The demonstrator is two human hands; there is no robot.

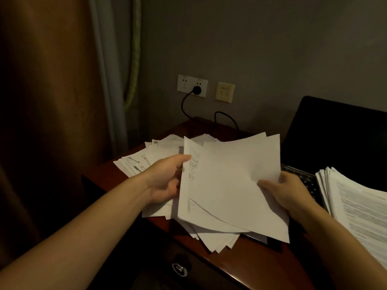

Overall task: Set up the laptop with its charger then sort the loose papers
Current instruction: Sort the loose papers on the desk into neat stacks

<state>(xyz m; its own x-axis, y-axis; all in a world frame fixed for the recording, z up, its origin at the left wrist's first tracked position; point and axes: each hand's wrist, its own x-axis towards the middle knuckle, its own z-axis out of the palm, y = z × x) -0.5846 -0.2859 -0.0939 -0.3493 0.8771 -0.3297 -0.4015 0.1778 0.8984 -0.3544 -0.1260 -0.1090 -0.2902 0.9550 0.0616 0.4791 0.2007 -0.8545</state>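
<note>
Gripping a sheaf of papers (pixel 230 181) above the middle of the desktop (pixel 261 266), tilted up toward the camera: pinched at its left edge by the left hand (pixel 167 178), thumb on top, and at its right edge by the right hand (pixel 287 193), thumb on the front. Beneath, and out toward the far left corner, more loose papers (pixel 144 162) lying spread flat. At the right edge, an open laptop (pixel 335 139) with a neat stack (pixel 360 208) resting on its keyboard. Behind the far edge, a black charger plug (pixel 196 90) seated in a wall socket (pixel 184 82).
</note>
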